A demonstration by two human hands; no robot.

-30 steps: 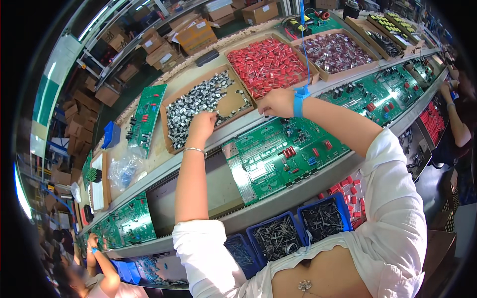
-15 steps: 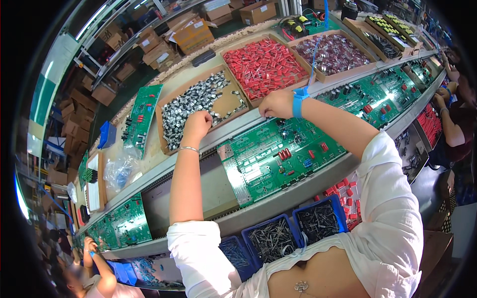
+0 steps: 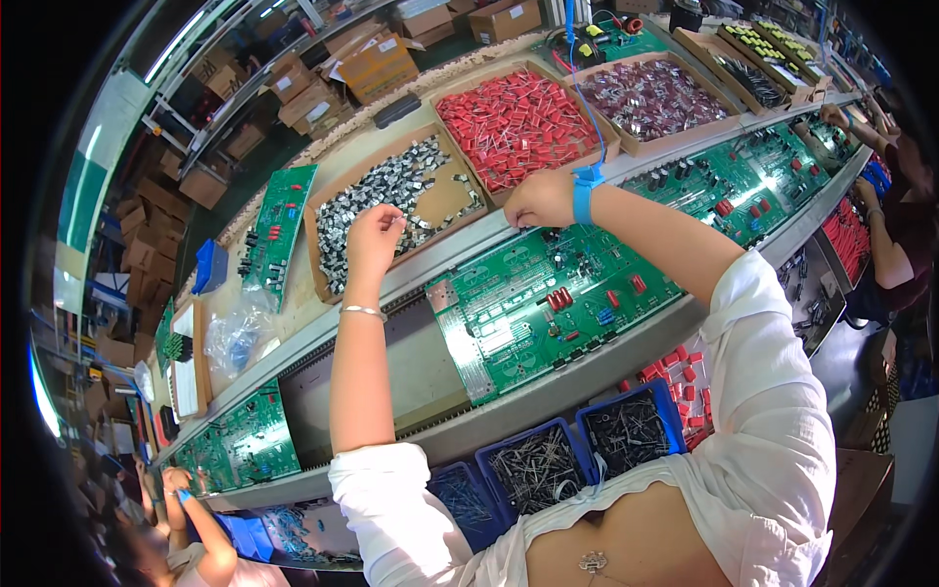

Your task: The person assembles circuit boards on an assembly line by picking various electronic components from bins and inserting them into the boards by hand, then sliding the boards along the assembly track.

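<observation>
- While your left hand (image 3: 375, 233) hangs over the near edge of the cardboard tray (image 3: 323, 284), its fingers are curled in loosely on themselves; whether they pinch one of the small grey parts (image 3: 391, 191) lying just beyond the fingertips, you cannot tell from this view
- Your right hand (image 3: 541, 199), with the blue wrist strap (image 3: 584, 189) behind it, has its fingers bunched together and pointing down; something tiny may sit between the tips, but it is too small to make out
- Directly under and just nearer to you than those right fingertips lies the green circuit board (image 3: 548, 303), flat on the conveyor (image 3: 411, 367)
- Just past the right fingers sits the tray of red parts (image 3: 514, 122), and further to their right a tray of dark reddish parts (image 3: 650, 96)
- Judging by their size, the grey parts are very light and stiff, with thin legs that would likely bend under a hard squeeze, so take each one by its body between thumb and forefinger
- They probably slip easily when heaped, so lift one clear of the pile at a time
- The board looks rigid yet delicate; hold it by its bare edges, never by the mounted pieces
- Near your waist, well behind both hands, blue bins (image 3: 533, 470) hold more small parts
</observation>
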